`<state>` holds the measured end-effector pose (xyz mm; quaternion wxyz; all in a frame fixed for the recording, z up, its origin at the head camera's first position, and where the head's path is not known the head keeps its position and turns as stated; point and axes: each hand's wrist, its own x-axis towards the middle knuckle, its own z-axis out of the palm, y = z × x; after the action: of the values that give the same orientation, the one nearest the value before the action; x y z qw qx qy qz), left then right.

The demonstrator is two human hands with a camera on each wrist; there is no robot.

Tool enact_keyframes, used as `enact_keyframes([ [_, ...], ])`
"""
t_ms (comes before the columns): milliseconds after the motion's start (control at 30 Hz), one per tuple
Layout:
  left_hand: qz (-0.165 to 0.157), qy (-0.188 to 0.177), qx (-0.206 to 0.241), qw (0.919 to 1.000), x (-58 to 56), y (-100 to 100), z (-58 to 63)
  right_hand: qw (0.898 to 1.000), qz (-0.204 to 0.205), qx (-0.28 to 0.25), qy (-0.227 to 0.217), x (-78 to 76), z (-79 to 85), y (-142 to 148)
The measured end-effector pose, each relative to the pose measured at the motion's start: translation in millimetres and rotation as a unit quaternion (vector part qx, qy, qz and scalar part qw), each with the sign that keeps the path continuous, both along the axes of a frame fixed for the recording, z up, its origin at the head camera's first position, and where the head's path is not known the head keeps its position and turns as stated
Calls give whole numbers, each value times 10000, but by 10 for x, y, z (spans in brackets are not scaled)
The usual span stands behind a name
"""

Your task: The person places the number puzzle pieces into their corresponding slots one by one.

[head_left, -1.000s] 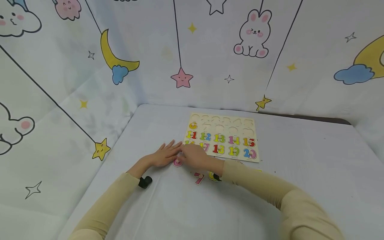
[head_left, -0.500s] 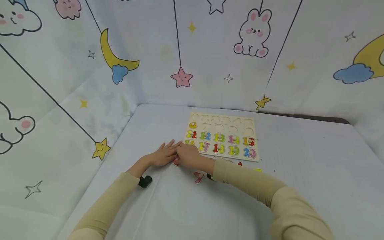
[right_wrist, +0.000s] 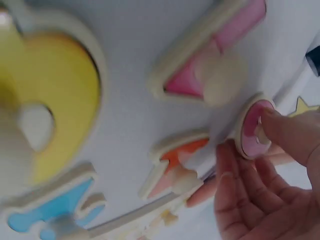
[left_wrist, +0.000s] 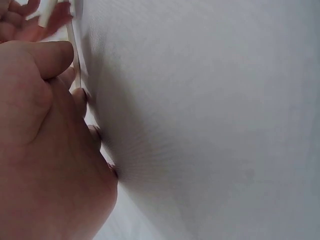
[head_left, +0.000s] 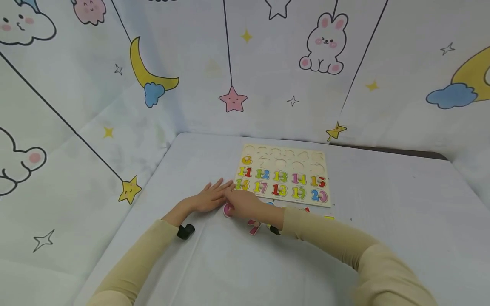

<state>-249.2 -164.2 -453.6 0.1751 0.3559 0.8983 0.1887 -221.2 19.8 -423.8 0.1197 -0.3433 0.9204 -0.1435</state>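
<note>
My left hand (head_left: 210, 197) lies with straight fingers on the white table, fingertips at the near-left corner of the number puzzle board (head_left: 327, 203). In the left wrist view the same hand (left_wrist: 55, 145) presses against the cloth. My right hand (head_left: 246, 204) pinches a pink oval puzzle piece (head_left: 228, 210) beside the left hand. Seen from the right wrist, thumb and fingers hold that piece by its edge and knob, tilted up. Near it lie a pink 7 piece (right_wrist: 242, 25), an orange piece (right_wrist: 187, 147), a blue piece (right_wrist: 55, 202) and a large yellow piece (right_wrist: 70, 85).
Several number pieces fill the board's two near rows, along with a yellow 6 (head_left: 246, 160). The other slots in the far rows are bare. Loose pieces lie along the board's near edge, partly behind the right forearm. A cartoon-print cloth (head_left: 268, 63) stands behind the table.
The right hand shifts left towards the left hand, then back slightly right and nearer, with the pink piece moving along. The board's 16 comes into full view. My left hand stays put.
</note>
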Motion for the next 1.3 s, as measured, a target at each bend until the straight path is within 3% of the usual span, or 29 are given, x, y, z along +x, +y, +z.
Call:
enact_keyframes([
  [200, -49, 68, 24, 10000, -24, -4, 19, 9934, 358, -1002, -429, 24, 9, 106],
  [567, -76, 85, -53, 9999, -44, -3, 21, 9902, 679, -1043, -633, -67, -26, 204],
  [733, -28, 27, -117, 9999, -45, -18, 28, 9841, 766, -1452, -684, -306, 56, 294],
  [800, 37, 45, -122, 9999, -49, -30, 39, 9825, 558, -1711, -489, -485, 132, 321],
  [900, 52, 107, -105, 9999, -58, -34, 37, 9777, -81, -2100, -4, -798, 199, 384],
  [1067, -43, 39, -88, 9999, -48, -15, -39, 9651, -1288, -2242, 418, -1232, 120, 539],
  [1167, -56, 15, -106, 9999, -29, -9, -78, 9607, -1648, -2178, 503, -1405, 30, 603],
  [1300, -9, 8, -99, 9999, -20, 0, -80, 9572, -1757, -2210, 642, -1545, -42, 639],
])
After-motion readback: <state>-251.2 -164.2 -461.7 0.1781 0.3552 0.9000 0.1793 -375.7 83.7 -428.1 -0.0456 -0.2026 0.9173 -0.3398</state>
